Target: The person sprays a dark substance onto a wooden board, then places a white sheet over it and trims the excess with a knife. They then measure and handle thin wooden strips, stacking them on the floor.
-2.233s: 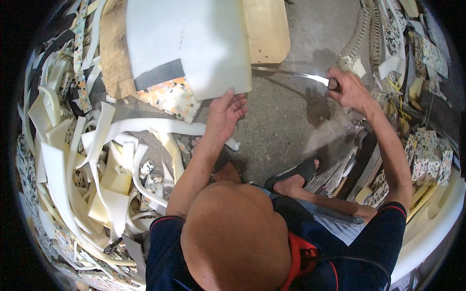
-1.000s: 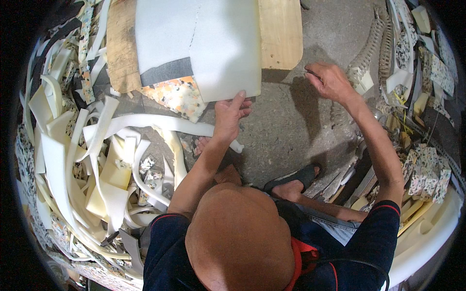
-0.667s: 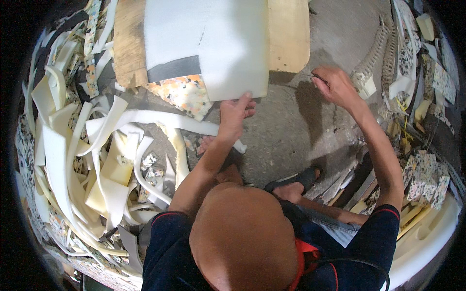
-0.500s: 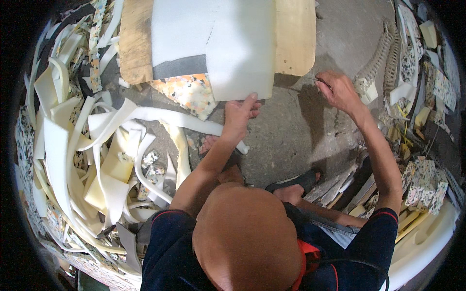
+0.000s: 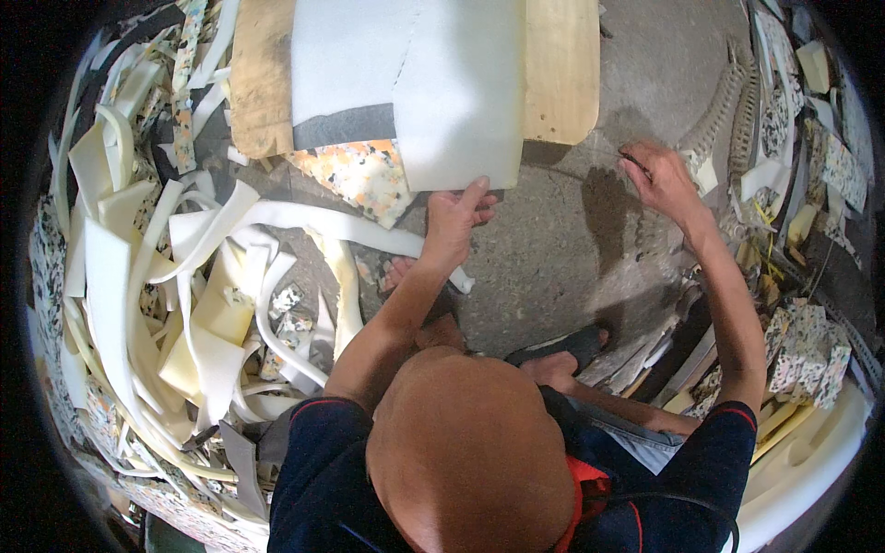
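My left hand [image 5: 453,221] grips the near edge of a white foam sheet [image 5: 456,120], thumb on top, fingers curled below it. The sheet lies over a wooden board [image 5: 560,74], with a dark grey piece [image 5: 343,123] and a speckled multicolour foam piece [image 5: 346,175] at its lower left. My right hand [image 5: 650,175] is closed on the dark handle of a knife, right of the board's near corner; its blade barely shows.
Heaped white and speckled foam offcuts [image 5: 120,304] fill the left; more scraps [image 5: 807,341] and ribbed coils [image 5: 733,101] line the right. A sandalled foot [image 5: 553,350] rests on the concrete floor [image 5: 516,276]. A head and shoulders [image 5: 466,442] fill the lower middle.
The board and foam sheet have shifted rightward, my left hand moving along. My right hand swung left, then back out to the right. The knife blade, bright earlier, now barely shows.
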Demonstrator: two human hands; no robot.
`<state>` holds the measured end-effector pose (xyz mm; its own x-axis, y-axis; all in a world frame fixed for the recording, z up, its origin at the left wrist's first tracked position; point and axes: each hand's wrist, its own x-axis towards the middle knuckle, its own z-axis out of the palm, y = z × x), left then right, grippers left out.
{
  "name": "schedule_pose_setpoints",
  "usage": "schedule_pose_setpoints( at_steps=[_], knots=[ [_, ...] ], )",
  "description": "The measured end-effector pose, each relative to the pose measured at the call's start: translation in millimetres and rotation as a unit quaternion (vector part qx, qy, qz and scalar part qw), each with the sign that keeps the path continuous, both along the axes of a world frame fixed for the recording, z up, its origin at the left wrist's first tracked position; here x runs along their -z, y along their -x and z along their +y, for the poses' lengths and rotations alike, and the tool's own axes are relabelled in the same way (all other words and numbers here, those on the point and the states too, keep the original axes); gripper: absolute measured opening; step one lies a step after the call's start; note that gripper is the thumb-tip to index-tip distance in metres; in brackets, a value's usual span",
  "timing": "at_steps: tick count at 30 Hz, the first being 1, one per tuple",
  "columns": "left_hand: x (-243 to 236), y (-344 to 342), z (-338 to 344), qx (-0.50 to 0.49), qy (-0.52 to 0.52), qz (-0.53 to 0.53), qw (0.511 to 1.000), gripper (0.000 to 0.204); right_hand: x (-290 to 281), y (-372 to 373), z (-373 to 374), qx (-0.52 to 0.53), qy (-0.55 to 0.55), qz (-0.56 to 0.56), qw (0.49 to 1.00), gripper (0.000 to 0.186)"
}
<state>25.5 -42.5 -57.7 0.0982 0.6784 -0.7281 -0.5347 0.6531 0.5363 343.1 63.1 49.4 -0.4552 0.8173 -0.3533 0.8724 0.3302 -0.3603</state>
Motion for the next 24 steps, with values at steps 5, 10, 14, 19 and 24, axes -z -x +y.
schedule_pose_setpoints(
  at_steps=[5,10,14,19,24],
  knots=[
    [0,-1,1,-0.006,0.012,-0.014,1.0,0.035,5,5,-4,0.003,-0.009,0.032,0.999,0.019],
    [3,1,0,0.001,0.004,-0.012,1.0,0.035,10,33,0,-0.001,-0.016,0.019,1.0,0.022],
    [2,-1,1,0.01,0.007,0.002,1.0,0.034,11,39,4,-0.009,-0.01,0.026,1.0,0.021],
    [7,-1,-1,0.005,0.007,-0.013,1.0,0.032,3,26,1,-0.001,-0.009,0.042,0.999,0.021],
    [9,-1,-2,0.004,0.001,-0.014,1.0,0.031,4,40,0,-0.033,-0.044,0.043,0.998,0.019]
  ],
)
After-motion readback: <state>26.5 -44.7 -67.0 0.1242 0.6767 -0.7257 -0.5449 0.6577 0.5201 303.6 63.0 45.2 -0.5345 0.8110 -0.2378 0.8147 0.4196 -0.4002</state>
